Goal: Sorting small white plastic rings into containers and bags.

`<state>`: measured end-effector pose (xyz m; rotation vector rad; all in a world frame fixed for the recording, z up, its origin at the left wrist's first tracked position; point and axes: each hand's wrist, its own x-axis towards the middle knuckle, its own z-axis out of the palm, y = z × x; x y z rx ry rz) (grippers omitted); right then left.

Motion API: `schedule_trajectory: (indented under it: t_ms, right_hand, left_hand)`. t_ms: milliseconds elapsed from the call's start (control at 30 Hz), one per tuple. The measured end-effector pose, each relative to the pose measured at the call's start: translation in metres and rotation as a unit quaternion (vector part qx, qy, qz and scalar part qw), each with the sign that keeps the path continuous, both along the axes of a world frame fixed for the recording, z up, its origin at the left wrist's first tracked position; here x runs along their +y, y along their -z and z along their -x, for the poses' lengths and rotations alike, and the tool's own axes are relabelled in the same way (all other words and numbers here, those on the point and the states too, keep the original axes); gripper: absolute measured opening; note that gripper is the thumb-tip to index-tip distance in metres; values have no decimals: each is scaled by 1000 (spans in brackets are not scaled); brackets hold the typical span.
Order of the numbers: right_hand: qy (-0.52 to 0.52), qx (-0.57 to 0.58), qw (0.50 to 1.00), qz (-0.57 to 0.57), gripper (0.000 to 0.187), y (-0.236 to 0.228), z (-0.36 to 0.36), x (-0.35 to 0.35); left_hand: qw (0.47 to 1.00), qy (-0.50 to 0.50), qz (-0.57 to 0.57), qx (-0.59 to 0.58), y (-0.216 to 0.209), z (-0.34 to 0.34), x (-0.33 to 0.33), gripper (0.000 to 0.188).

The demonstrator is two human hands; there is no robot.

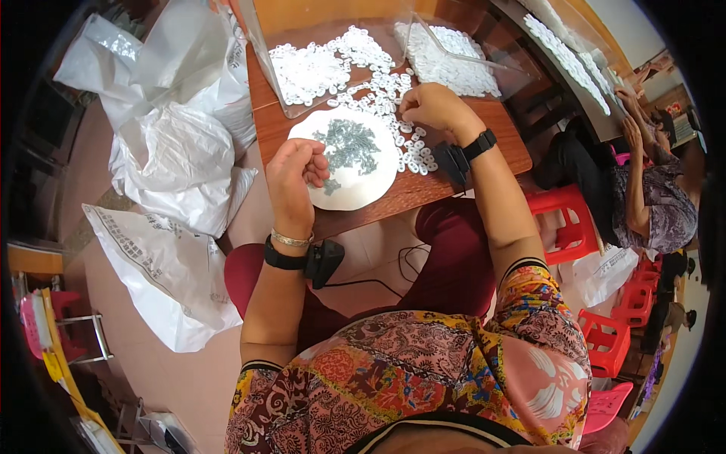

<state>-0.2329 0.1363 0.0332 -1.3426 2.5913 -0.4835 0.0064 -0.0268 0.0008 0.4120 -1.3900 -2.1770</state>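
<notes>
Curling my left hand [293, 170] over the left edge of the plate [359, 191], right hand [439, 110] narrowed over rings [384, 89]; whether holding, can't tell. They look light, stiff: pinch rims.

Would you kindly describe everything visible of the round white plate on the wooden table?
The round white plate has a gently wavy rim and looks smooth, perhaps plastic. It lies flat near the front edge of the reddish-brown wooden table, holding small grey-green pieces. The left hand overlaps its left side; contact is unclear. White oval rings crowd its right rim.
</notes>
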Motion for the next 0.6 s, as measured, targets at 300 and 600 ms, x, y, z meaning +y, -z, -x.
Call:
schedule_trajectory:
  t_ms: [300,600]
  right_hand:
    - [11,-52,998,-16,17,14,-1,5]
    - [67,-180,970,149,10,17,-2,2]
  left_hand:
    - [1000,22,13,-14,0,1,6,21]
    - [999,30,19,-12,0,-1,7,21]
